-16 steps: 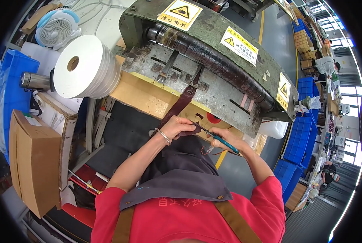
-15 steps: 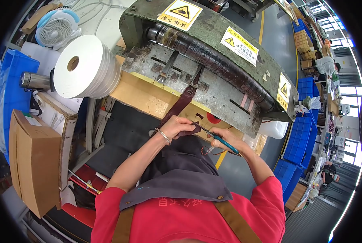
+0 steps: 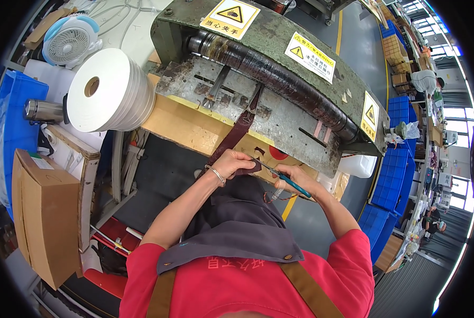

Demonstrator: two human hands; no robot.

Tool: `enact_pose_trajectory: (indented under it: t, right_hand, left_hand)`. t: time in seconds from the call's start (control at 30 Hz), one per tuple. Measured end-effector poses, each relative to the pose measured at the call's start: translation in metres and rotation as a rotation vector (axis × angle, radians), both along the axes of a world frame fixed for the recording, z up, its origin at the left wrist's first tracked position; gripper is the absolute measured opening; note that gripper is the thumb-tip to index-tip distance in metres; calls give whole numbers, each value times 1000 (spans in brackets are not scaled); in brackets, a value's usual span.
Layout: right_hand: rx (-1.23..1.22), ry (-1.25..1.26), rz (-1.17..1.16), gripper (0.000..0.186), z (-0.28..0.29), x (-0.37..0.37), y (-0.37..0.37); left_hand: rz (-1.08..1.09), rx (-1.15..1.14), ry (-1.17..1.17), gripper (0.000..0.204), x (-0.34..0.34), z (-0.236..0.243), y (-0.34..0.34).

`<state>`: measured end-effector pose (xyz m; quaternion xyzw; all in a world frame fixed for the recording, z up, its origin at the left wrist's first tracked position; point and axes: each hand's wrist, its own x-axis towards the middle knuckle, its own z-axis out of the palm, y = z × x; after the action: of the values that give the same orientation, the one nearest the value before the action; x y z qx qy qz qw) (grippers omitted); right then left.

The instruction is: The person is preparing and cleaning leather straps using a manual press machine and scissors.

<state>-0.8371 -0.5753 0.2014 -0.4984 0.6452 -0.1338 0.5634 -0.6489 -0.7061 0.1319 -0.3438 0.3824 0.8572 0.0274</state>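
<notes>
Maroon strap (image 3: 231, 140) slants just beyond the left hand (image 3: 231, 164), its long axis running from the metal plate (image 3: 287, 121) down and leftward behind that hand. Left thumb and fingers pinch a maroon flap (image 3: 254, 167), its end pointing right; whether it joins the strap is hidden. Right hand (image 3: 300, 177) grips the tool (image 3: 296, 186) by its teal handle, the dark tip pointing up and leftward to the left hand's pinch. Beyond both hands stands the green machine (image 3: 271, 33); left of the left hand, a white roll (image 3: 111, 91).
</notes>
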Motion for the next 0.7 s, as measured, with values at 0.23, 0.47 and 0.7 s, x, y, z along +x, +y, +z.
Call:
enact_pose_trajectory:
  t: [0.23, 0.47, 0.7]
  right_hand:
    - [-21, -51, -83, 47, -9, 3, -2]
    - [7, 70, -72, 50, -17, -6, 8]
    - [151, -94, -205, 58, 5, 34, 28]
  left_hand:
    - [-23, -32, -9, 18, -4, -4, 3]
    - [10, -36, -28, 15, -5, -1, 1]
    - [348, 75, 87, 14, -4, -1, 21]
